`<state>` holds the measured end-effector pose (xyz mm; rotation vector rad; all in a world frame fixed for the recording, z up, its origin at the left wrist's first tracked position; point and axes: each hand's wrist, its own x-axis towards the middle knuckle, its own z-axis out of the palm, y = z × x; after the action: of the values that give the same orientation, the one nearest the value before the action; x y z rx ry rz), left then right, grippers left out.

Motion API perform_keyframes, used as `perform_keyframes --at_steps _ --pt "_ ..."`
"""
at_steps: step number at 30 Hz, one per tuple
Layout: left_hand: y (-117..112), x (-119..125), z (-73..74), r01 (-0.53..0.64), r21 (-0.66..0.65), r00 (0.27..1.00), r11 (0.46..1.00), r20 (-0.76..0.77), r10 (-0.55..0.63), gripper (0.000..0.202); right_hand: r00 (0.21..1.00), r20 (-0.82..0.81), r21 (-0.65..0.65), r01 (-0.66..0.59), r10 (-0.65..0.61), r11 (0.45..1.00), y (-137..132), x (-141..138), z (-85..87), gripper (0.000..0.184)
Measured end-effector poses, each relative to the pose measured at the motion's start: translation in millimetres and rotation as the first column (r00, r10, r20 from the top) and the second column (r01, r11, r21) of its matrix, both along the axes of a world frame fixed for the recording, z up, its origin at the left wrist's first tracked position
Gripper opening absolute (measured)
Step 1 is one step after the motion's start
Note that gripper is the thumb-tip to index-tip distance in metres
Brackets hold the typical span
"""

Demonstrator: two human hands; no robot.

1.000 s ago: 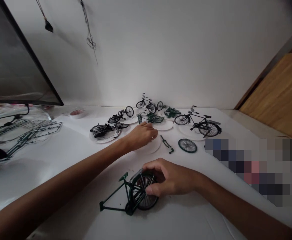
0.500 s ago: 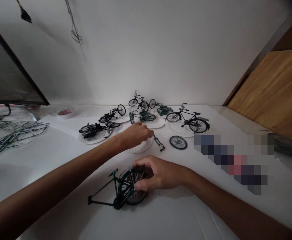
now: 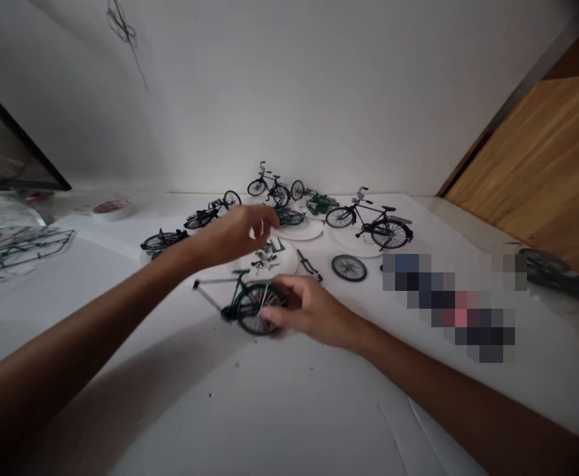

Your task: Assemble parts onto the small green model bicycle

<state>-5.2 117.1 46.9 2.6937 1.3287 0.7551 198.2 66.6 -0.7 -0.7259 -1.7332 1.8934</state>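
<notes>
My right hand grips the rear wheel of a half-built green model bicycle and holds it up off the white table. My left hand hovers, motion-blurred, above a small white paper plate holding several tiny parts. Its fingers are pinched on something small that I cannot make out. A loose fork and a loose wheel lie just right of that plate.
Several finished and part-built model bicycles stand on paper plates at the back, one black bicycle at the right. Green part frames lie at far left under a dark monitor. A wooden panel rises at right.
My left hand has lifted off the small plate, uncovering the parts on it. My right hand has raised the green bicycle frame and carried it farther from me toward the plate.
</notes>
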Motion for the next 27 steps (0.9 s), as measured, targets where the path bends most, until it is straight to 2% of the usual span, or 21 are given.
perform_keyframes --at_steps 3,6,9,13,17,22,27 --pt "-34.2 -17.9 9.7 -0.091 0.138 0.99 0.986 0.122 0.074 0.015 0.982 -0.04 0.009 0.184 -0.183 0.983 4.8 -4.9 -5.1 0.032" --pt "-67.2 -19.0 4.6 -0.032 0.109 0.981 0.994 0.194 0.01 0.013 0.968 -0.033 -0.005 0.248 -0.248 0.969 8.8 -8.7 -9.7 0.034" --pt "-84.7 -11.1 -9.6 0.033 -0.003 0.96 0.999 0.277 -0.031 0.013 0.954 -0.003 0.054 0.3 -0.3 0.952 10.7 -9.9 -12.4 0.036" --pt "-88.0 -2.5 -27.0 0.063 -0.223 0.919 0.973 0.393 0.031 0.013 0.942 -0.005 0.123 0.334 -0.336 0.934 11.9 -8.5 -11.4 0.033" --pt "-84.8 3.3 -36.9 0.042 -0.345 0.853 0.938 0.501 0.146 0.009 0.941 0.006 0.136 0.335 -0.338 0.932 12.5 -7.0 -9.0 0.026" --pt "-81.4 8.1 -45.0 0.025 -0.34 0.805 0.94 0.565 0.183 0.005 0.94 -0.03 0.143 0.34 -0.339 0.929 12.8 -6.9 -12.0 0.025" --pt "-80.8 8.2 -49.3 0.022 -0.337 0.808 0.941 0.561 0.182 0.007 0.945 -0.044 0.148 0.326 -0.323 0.934 13.6 -7.1 -17.6 0.026"
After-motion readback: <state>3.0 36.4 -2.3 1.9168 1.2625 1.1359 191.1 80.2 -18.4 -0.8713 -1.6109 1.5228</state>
